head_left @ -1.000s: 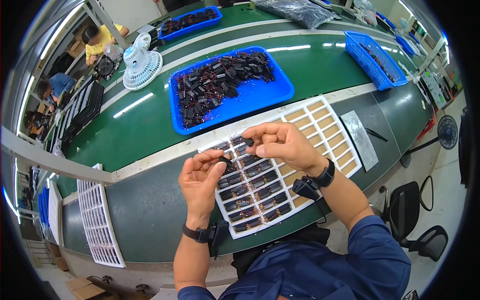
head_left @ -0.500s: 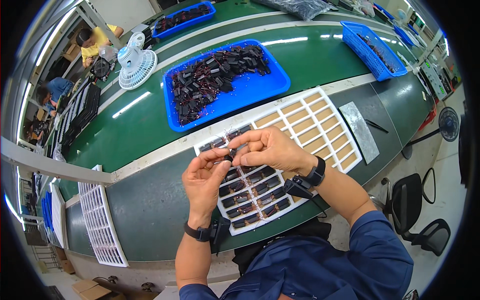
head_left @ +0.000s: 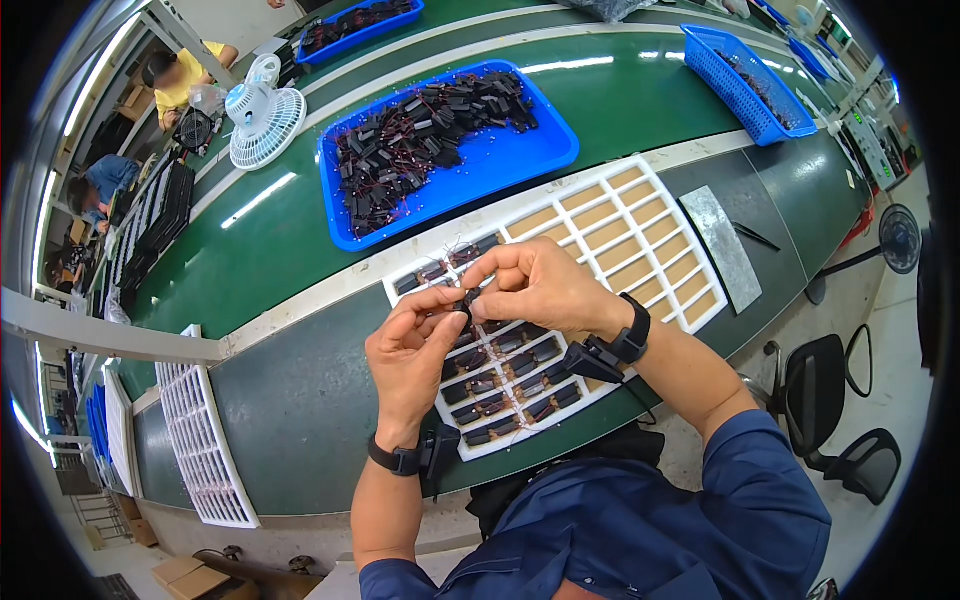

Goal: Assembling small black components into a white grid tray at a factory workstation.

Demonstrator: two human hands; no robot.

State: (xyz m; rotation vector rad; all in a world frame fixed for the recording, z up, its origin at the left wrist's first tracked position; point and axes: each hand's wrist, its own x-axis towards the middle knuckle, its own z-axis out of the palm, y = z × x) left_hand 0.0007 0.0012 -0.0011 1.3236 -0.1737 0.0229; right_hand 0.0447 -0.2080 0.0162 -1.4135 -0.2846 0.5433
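Fingertips drawn nearly together, the left hand [head_left: 405, 350] and right hand [head_left: 548, 292] jointly pinch a small black part [head_left: 468, 298] above a white gridded tray [head_left: 640, 230] on the dark green surface [head_left: 300, 405]; a light, steady grip, neither side tugging, seems surest.

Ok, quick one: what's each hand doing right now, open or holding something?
Left hand: closed, pinching a small black part.
Right hand: closed, pinching a black part too; whether it's the same one cannot be told.
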